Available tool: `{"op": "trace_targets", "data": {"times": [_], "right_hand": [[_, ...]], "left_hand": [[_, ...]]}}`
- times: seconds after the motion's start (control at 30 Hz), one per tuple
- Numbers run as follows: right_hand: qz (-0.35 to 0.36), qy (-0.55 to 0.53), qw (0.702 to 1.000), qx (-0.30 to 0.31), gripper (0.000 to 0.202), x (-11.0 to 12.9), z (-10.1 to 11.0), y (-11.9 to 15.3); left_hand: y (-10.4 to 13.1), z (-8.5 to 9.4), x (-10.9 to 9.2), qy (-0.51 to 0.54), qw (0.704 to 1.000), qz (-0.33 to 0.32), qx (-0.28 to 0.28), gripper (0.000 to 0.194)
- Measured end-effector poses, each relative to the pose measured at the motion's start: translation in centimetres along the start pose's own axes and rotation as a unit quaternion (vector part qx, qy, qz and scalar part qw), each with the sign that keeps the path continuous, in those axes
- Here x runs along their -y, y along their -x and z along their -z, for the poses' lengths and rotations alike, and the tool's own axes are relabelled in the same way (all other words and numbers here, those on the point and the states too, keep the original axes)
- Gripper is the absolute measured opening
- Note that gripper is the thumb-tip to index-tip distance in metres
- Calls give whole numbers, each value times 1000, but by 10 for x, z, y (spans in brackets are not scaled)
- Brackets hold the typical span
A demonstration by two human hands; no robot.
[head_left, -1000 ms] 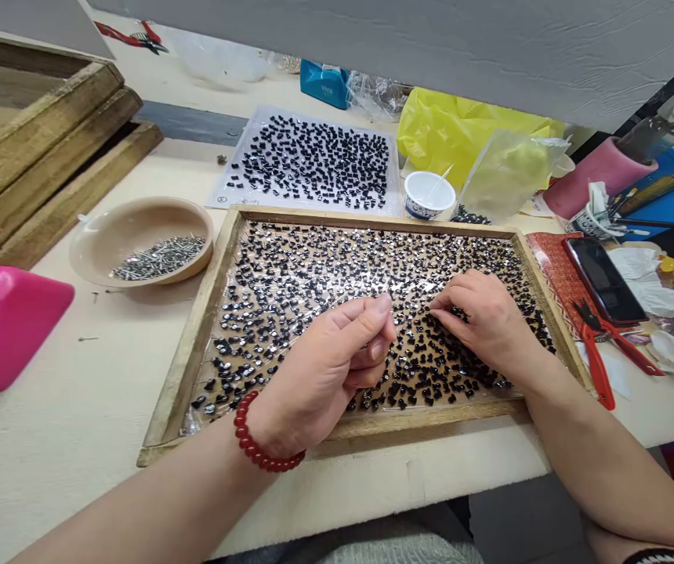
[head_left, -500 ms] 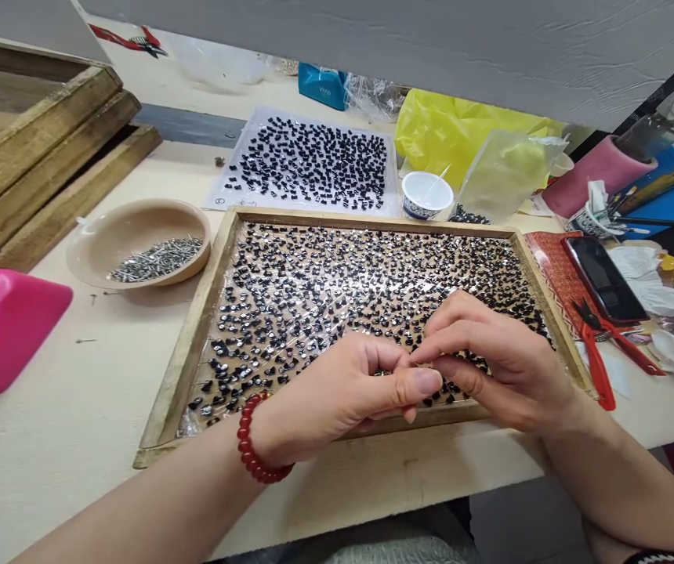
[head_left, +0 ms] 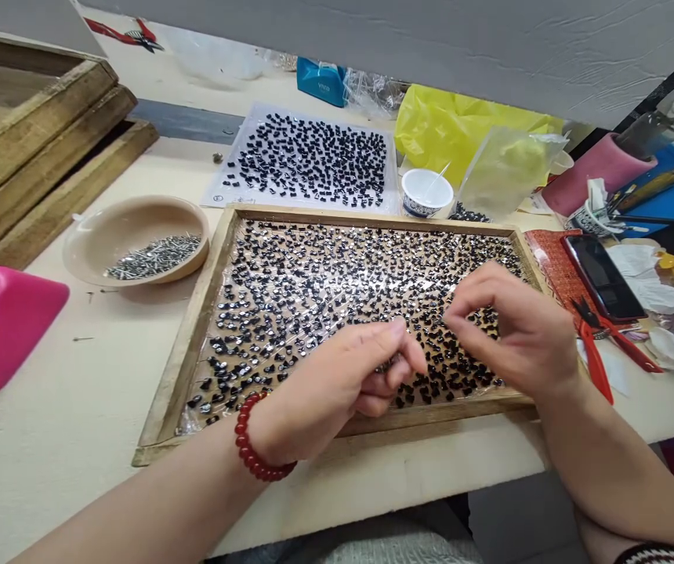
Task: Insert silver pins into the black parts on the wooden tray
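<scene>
A wooden-framed tray (head_left: 196, 337) lies in front of me, its plastic-lined bottom covered with many small black pieces (head_left: 313, 274) with shiny spots. My left hand (head_left: 366, 368), with a red bead bracelet (head_left: 248, 439) at the wrist, is curled closed above the tray's near side. Something small and glinting shows between its fingers, too small to name. Over the tray's right part, my right hand (head_left: 507, 329) makes a pinch, thumb and forefinger tips together; whatever is between them cannot be seen. The two hands are apart.
Left of the tray stands a beige bowl (head_left: 96, 235) of metal pins (head_left: 154, 257). Behind lie a white sheet (head_left: 219, 184) with black pieces and a small cup (head_left: 425, 193). Red-handled pliers (head_left: 599, 352) and a phone (head_left: 604, 278) are at right, stacked wooden trays (head_left: 43, 157) at left.
My right hand has drawn away from the left, moving right and slightly up. My left hand has turned, its thumb now pointing upward over curled fingers.
</scene>
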State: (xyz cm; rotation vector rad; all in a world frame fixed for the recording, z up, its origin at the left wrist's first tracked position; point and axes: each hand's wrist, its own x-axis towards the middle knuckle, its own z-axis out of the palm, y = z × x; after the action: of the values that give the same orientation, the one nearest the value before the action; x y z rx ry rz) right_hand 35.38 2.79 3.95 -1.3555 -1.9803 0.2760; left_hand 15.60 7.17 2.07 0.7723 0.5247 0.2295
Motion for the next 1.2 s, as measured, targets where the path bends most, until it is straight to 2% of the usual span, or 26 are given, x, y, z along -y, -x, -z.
{"op": "trace_targets", "data": {"times": [0.07,0.17,0.3,0.43,0.67,0.9,1.07,1.2], "right_hand": [[-12,110,994,-24,8,-14,-1,-1],[-33,218,975,39,7,-32,-6,0],[-38,269,957,98,10,-39,-14,1],[-33,278,953,117,11,-38,-18,1],[-25,290,949,119,12,-40,-19,0],[-25,284,951,121,13,-39,-20,0],[-35,262,957,120,11,-43,-19,1],[-37,215,973,74,10,-37,-11,0]], "left_hand": [[-1,0,-1,20,999,-29,-38,24],[-1,1,-3,20,995,-58,-77,12],[-1,1,-4,30,992,-76,-95,11],[-1,2,-3,41,993,-69,-88,27],[0,3,-5,63,993,-61,-75,37],[0,1,-5,111,989,-69,-75,26],[0,1,-4,88,990,-86,-70,25],[0,2,-4,49,992,-87,-72,20]]}}
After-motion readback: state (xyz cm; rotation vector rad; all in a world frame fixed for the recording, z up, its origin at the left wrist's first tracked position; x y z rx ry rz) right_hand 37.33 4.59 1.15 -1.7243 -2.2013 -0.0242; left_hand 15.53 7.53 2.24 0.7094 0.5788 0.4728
